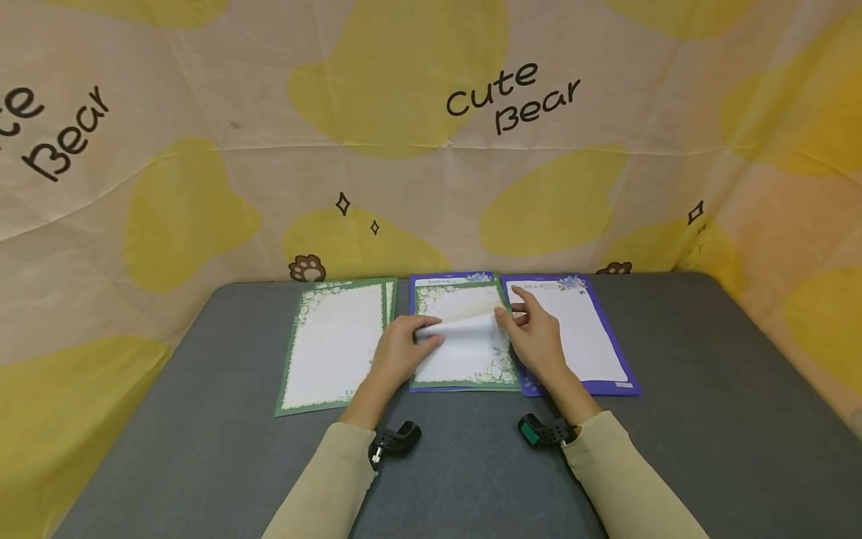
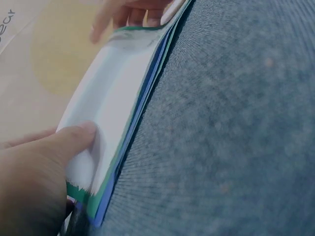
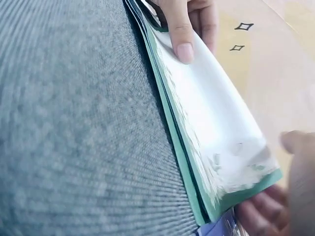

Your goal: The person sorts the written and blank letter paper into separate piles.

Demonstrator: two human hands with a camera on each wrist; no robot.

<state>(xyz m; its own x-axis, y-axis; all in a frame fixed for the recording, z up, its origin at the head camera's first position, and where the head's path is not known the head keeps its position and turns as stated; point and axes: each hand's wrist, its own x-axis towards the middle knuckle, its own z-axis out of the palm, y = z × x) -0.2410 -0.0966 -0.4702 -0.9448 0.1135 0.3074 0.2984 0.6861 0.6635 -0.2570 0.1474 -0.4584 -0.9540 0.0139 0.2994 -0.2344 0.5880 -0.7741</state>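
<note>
A green-bordered sheet (image 1: 465, 359) with a floral frame lies on the middle stack, its upper part bent up in a soft fold. My left hand (image 1: 399, 348) pinches the fold at its left side, thumb on the paper, as the left wrist view shows with the sheet (image 2: 108, 93). At the sheet's right edge is my right hand (image 1: 539, 337); in the right wrist view its thumb stands off the paper (image 3: 211, 108) and its fingers are at the green edge, partly behind it. Blue-bordered paper (image 1: 423, 281) shows under the green sheet.
Green-bordered sheets (image 1: 333, 348) lie to the left, and a blue-bordered sheet (image 1: 579, 337) to the right, beside the middle stack. All rest on a dark grey table (image 1: 465, 479). A patterned cloth (image 1: 404, 97) hangs behind the table.
</note>
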